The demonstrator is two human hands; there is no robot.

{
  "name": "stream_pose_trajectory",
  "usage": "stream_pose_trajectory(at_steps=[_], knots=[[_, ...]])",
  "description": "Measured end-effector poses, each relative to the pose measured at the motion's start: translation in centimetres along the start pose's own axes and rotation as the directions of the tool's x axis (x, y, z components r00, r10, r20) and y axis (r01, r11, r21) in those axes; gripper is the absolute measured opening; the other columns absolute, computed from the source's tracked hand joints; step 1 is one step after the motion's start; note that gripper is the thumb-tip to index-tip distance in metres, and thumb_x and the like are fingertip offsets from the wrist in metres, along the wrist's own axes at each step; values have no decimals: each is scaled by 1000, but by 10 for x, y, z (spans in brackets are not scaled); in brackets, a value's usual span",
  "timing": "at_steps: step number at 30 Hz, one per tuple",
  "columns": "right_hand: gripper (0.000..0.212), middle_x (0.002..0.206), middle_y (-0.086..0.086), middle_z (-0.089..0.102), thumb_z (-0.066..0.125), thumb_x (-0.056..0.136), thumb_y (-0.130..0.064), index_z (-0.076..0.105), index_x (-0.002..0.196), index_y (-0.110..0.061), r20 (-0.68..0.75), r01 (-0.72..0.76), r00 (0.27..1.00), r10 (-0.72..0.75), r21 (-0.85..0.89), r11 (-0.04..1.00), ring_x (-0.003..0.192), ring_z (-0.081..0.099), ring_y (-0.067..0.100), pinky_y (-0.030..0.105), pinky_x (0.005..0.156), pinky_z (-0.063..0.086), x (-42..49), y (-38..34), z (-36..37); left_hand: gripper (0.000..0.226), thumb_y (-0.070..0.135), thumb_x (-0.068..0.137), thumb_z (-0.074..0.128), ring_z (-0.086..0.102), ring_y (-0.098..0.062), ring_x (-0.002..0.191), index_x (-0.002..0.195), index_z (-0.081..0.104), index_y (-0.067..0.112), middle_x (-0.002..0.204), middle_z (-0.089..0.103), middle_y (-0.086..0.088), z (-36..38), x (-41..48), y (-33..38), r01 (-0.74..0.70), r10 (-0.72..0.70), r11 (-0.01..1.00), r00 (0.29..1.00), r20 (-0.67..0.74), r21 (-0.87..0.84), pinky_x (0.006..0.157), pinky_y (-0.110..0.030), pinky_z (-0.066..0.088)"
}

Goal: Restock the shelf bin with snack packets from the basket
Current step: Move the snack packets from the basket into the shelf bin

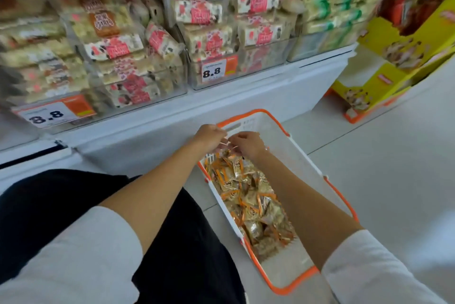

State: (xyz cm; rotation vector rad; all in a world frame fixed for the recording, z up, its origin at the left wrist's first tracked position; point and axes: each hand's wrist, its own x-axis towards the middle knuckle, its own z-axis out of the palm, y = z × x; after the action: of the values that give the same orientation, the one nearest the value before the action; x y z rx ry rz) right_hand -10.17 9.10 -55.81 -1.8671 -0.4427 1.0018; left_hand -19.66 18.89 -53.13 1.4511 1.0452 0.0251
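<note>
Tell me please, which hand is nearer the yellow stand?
Right. The right hand is over the basket, on the yellow stand's side; the left hand is beside it, farther off.

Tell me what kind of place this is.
Most likely a grocery or convenience store aisle: clear plastic shelf bins stacked with wrapped snacks, white-and-orange price tags reading 8.8 on their fronts, and an orange-rimmed white shopping basket of snack packets on the floor.

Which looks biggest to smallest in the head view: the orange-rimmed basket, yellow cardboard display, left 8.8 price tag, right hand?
1. orange-rimmed basket and yellow cardboard display: about alike; the display is cut off at the frame edge, so unranked.
2. left 8.8 price tag.
3. right hand, pinching a snack packet.
</note>
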Motion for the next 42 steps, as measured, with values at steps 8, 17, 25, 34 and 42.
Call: stream_pose_trajectory(at_steps=[8, 17, 25, 34, 42], knots=[[24, 74, 7, 54, 48, 90, -9, 54, 67, -13, -81, -301, 951, 299, -477, 826, 67, 48, 20, 34, 64, 44, 33, 165, -16, 12, 13, 96, 57, 59, -12, 57, 98, 64, 4, 76, 66, -7, 17, 46, -77, 132, -133, 990, 991, 16, 45, 47, -20, 44], [79, 159, 3, -26, 41, 94, -3, 3, 154, -37, 48, -220, 887, 460, -832, 510, 148, -14, 34, 61, 115, 18, 20, 252, 11, 12, 13, 98, 53, 60, -12, 65, 95, 64, 9, 85, 68, -6, 25, 61, -93, 77, -83, 991, 995, 56, 109, 57, -19, 48], [55, 159, 9, 12, 40, 88, 11, 48, 133, -19, -86, -157, 980, 177, -885, 439, 143, 17, 36, 49, 93, 50, 4, 256, 14, 18, 16, 98, 50, 64, -16, 77, 92, 67, 11, 88, 71, -5, 25, 61, -102, 9, -30, 962, 997, 70, 272, 83, -35, 54], [16, 81, -2, 65, 45, 101, -23, 61, 103, -19, -501, -81, 865, 10, -120, 989, 61, 59, 15, 33, 50, 51, 17, 146, 8, 20, 5, 96, 49, 61, -17, 68, 110, 64, 1, 89, 65, -11, 12, 51, -80, 52, -50, 990, 999, -14, 131, 70, -33, 56], [12, 73, 8, 66, 57, 95, -13, 68, 93, -10, -400, 261, 896, -192, 126, 957, 63, 59, 19, 33, 59, 50, 16, -10, 15, 24, 28, 97, 53, 59, -27, 71, 80, 58, 13, 77, 57, -11, -27, 16, 5, -90, 94, 995, 985, -147, 34, 69, -36, 52]])
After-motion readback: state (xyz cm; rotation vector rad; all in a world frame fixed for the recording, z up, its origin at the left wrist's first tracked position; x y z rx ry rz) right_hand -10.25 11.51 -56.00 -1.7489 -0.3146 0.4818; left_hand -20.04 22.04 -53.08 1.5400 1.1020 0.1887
